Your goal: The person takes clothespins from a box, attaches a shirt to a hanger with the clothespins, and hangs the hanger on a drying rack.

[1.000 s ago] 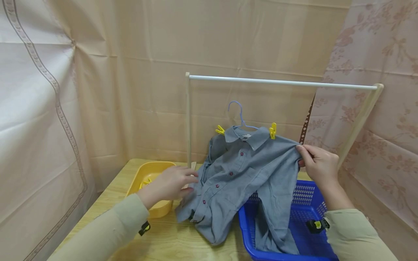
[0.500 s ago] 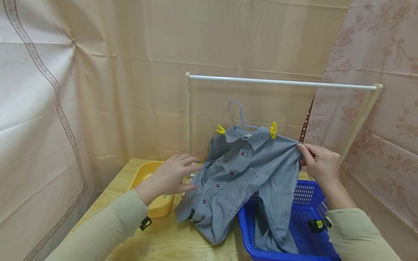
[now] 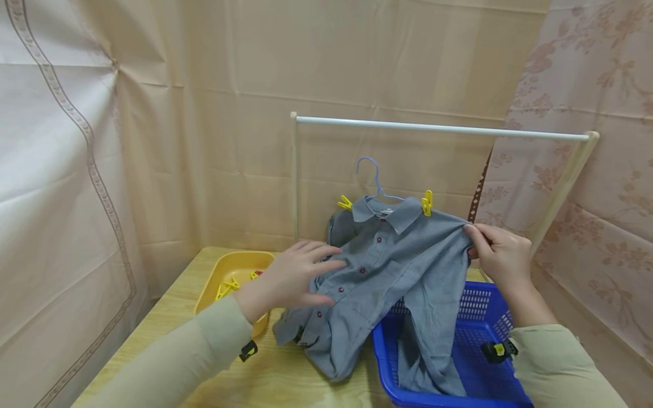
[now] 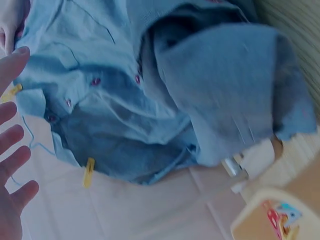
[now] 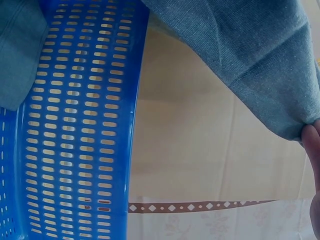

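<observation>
A grey-blue button-up shirt (image 3: 357, 272) hangs on a light blue wire hanger (image 3: 377, 178). Yellow clothespins (image 3: 427, 204) are clipped at both shoulders beside the collar. My right hand (image 3: 502, 255) pinches the shirt at the shoulder on the right and pulls that cloth outward; in the right wrist view, thumb and finger meet at the fabric's corner. With fingers spread, my left hand (image 3: 291, 277) is over the shirt's left side and holds nothing. In the left wrist view, its fingers (image 4: 15, 162) reach toward the collar, and the other clothespin (image 4: 88, 172) sits on the shoulder edge.
A white rail (image 3: 439, 126) on wooden posts stands behind the shirt. Beneath the right sleeve is a blue perforated basket (image 3: 380, 351), with the cuff end lying inside. At left, a yellow tray (image 3: 206, 289) with several clothespins (image 3: 228, 288) stands on the wooden table (image 3: 168, 334).
My left hand has moved right and slightly up, from beside the tray to in front of the shirt, its fingers spreading. My right hand keeps its pinch on the shirt, almost still.
</observation>
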Available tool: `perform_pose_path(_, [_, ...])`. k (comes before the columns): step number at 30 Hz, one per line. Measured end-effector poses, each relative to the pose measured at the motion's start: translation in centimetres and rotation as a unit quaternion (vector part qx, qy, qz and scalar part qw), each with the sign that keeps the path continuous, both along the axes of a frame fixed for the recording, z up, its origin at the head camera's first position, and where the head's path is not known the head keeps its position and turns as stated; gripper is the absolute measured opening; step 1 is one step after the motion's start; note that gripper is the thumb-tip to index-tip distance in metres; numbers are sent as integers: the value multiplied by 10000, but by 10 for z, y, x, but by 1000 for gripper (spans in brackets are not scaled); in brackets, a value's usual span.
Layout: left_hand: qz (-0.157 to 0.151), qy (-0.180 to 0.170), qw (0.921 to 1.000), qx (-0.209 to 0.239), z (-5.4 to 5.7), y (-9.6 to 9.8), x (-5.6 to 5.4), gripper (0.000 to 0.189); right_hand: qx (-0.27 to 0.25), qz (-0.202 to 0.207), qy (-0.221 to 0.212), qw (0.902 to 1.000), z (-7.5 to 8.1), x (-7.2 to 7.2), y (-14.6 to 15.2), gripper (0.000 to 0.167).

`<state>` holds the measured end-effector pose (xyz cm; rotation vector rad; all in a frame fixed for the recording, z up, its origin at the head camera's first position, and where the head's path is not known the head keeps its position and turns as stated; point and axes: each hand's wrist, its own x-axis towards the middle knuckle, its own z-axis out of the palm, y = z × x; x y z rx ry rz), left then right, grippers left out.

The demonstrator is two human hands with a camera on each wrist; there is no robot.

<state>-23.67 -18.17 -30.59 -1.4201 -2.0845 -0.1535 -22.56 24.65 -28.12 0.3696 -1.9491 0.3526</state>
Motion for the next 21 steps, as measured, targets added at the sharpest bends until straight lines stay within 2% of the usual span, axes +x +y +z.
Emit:
perform_pose_path(13, [-529, -86, 9984, -172, -8, 46, 6, 73, -13, -62, -33, 10000, 2, 3, -2, 6])
perform_pose_path(21, [-700, 61, 9970, -315, -13, 74, 14, 73, 38, -70, -10, 10000, 2, 3, -2, 6])
